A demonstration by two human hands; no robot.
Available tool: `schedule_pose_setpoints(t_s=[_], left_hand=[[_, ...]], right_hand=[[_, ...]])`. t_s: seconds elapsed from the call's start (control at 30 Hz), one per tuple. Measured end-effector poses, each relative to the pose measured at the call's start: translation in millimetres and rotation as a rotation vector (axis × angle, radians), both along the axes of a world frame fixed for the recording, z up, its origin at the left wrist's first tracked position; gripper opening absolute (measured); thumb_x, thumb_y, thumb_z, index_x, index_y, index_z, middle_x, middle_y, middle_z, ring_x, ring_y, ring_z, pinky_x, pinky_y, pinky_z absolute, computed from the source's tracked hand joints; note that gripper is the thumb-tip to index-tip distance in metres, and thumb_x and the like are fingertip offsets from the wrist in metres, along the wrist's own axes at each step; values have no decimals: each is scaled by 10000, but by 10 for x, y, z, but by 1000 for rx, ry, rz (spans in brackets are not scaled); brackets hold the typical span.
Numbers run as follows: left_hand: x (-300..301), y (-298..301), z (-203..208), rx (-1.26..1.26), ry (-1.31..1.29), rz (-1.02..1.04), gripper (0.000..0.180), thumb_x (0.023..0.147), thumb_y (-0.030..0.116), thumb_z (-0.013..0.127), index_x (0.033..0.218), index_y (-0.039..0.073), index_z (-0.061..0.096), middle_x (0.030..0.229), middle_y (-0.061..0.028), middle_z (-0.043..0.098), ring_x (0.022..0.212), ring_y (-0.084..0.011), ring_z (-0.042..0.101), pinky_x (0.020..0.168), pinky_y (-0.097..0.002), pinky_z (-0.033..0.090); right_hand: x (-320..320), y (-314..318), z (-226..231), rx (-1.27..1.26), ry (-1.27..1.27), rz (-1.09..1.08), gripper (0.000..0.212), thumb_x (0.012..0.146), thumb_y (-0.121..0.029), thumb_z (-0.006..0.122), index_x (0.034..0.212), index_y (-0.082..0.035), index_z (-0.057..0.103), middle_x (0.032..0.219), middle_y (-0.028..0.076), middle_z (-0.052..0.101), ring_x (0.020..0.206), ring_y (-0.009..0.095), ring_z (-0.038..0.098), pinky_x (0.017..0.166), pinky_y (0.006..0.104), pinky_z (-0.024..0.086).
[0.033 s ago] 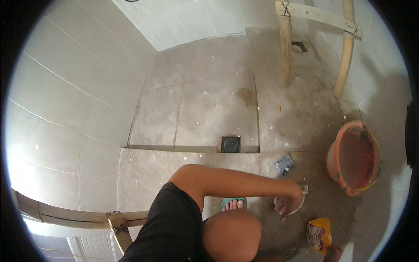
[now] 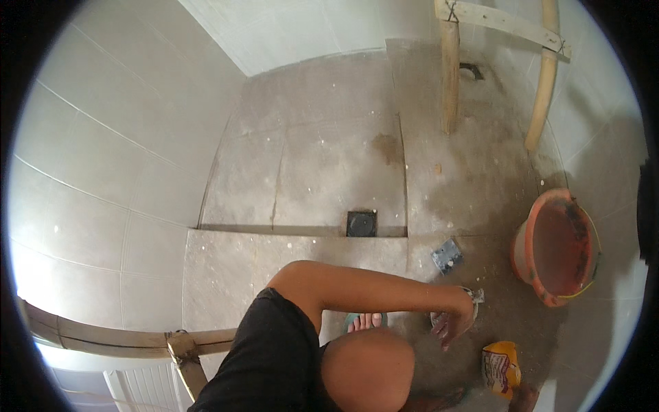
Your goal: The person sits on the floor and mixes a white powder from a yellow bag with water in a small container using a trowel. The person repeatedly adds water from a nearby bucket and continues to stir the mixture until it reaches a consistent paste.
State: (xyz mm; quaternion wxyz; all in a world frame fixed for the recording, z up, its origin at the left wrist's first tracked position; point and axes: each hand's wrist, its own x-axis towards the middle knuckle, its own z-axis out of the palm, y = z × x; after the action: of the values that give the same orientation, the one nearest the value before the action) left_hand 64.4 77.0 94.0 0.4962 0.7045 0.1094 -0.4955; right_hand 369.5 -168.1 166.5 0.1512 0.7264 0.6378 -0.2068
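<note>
My left arm, in a black sleeve [image 2: 264, 350], reaches across to the right, with my left hand [image 2: 454, 324] low over the floor. Its fingers point down and are bent close together. Under and around the hand shows the pale rim of a small round thing, perhaps a bowl [image 2: 475, 310]; the hand covers most of it. Whatever the fingers hold is hidden. A speckled dark grey square plate [image 2: 447, 256] lies just beyond the hand. Nearer me on the right stands a crumpled yellow packet [image 2: 501, 367]. My right hand cannot be made out.
An orange bucket [image 2: 525, 250] with murky liquid stands by the right wall. Wooden poles [image 2: 449, 79] rise at the far right. A step drops to a lower floor [image 2: 309, 165] with a black square drain [image 2: 362, 224]. A wooden rail [image 2: 117, 341] runs along the lower left.
The view has shifted very slightly. My left hand has turned a little over the pale rim, and less of the rim shows beside it.
</note>
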Motion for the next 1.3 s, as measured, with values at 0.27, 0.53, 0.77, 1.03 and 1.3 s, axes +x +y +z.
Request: schedule_pose_setpoints(t_s=[0.27,0.53,0.77,1.03,1.3], left_hand=[[530,-730,-539,-96,-808,688,1331,526,432,917,1500,47,95,1427,-268,364,1345,-364,349,1111,-445,314],[810,-684,-462,-542,-1443,842,1171,451,399,949,1399,88,336,1357,-177,423,1341,-320,341,1058,-420,350],[487,-760,-190,-659,-1375,1075,959,504,286,928,1307,76,448,1236,-103,552,1180,-237,515,999,-365,405],[259,-1051,-339,-792,-1263,1142,914,543,216,898,1319,65,441,1279,-108,545,1185,-245,516,1031,-367,395],[-267,-1423,-855,-1047,-502,1162,782,681,202,816,1347,70,426,1092,-48,604,841,-104,587,547,-207,481]], right_hand=[[252,341,1048,-165,71,238,244,953,-127,468,1103,-41,640,1077,171,649,1025,351,604,874,425,488],[-630,759,1819,-46,-54,165,316,922,-276,566,997,20,647,943,205,653,877,368,614,735,434,484],[-781,906,1946,80,-85,253,298,925,-240,563,899,53,614,842,263,609,764,413,589,666,481,452],[-1066,895,1694,-82,-50,-25,175,756,-145,708,814,-11,612,864,131,601,914,331,519,863,416,378],[-1468,1230,1113,-388,152,-144,210,878,-191,598,897,8,662,735,221,629,675,372,623,653,416,489]])
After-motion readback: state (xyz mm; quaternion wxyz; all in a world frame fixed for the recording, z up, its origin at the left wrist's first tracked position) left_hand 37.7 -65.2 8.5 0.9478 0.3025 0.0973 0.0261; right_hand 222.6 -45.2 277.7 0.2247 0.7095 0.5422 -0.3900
